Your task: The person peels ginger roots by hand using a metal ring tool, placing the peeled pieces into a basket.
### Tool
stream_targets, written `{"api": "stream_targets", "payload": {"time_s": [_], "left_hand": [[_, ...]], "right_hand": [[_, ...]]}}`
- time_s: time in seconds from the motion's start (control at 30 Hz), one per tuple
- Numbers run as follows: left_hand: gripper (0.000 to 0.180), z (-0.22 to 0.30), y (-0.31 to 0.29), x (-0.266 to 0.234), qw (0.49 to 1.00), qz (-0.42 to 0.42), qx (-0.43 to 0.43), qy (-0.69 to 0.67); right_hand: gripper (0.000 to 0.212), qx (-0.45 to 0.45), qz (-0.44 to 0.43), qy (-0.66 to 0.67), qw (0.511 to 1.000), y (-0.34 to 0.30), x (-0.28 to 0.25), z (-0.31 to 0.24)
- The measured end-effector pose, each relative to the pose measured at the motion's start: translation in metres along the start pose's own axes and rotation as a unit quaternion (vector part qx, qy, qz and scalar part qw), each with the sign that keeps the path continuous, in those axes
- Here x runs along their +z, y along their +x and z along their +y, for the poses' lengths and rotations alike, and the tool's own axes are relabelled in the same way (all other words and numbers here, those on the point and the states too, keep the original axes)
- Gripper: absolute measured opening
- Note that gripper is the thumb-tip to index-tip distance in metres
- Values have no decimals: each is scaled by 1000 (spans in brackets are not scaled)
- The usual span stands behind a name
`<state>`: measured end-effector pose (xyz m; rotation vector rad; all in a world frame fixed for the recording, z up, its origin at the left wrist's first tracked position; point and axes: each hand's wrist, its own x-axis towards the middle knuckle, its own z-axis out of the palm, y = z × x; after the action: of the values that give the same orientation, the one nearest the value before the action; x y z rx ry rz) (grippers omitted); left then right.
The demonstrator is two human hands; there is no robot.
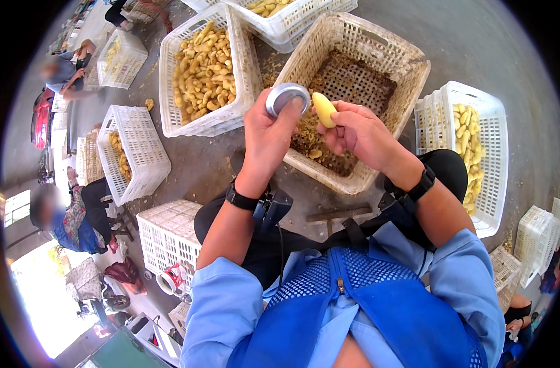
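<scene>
Holding a round silver-grey object [280, 97] in the left hand [265, 126], over the left edge of a stained crate [335, 181]. Pinching a smooth yellow piece of produce [323, 110] in the right hand [364, 135], just inward of that edge. With a heaped white crate [211, 125] beyond.

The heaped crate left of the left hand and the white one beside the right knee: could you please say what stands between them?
In the head view, a stained crate holding scraps, the right hand above.
</scene>
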<state>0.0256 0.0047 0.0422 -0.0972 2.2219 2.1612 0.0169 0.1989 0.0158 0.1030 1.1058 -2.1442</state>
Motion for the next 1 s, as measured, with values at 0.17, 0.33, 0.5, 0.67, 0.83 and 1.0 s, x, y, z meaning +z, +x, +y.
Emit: {"api": "stream_targets", "payload": {"time_s": [0.17,0.33,0.5,0.67,0.83,1.0], "left_hand": [[12,-4,3,21,994,-44,70,75],[17,-32,26,0,984,32,44,167],[15,-16,30,3,997,33,13,65],[17,-20,23,14,980,0,87,177],[15,-13,28,8,993,61,17,102],[16,-20,21,24,985,32,65,157]], "right_hand": [[17,-7,-15,-19,1000,3,-6,10],[17,17,21,-46,999,1,-6,9],[23,-71,103,-261,957,2,-4,14],[28,-165,138,-477,852,-5,7,13],[29,-270,158,-540,781,-7,8,20],[28,-279,155,-570,758,-6,6,19]]}}
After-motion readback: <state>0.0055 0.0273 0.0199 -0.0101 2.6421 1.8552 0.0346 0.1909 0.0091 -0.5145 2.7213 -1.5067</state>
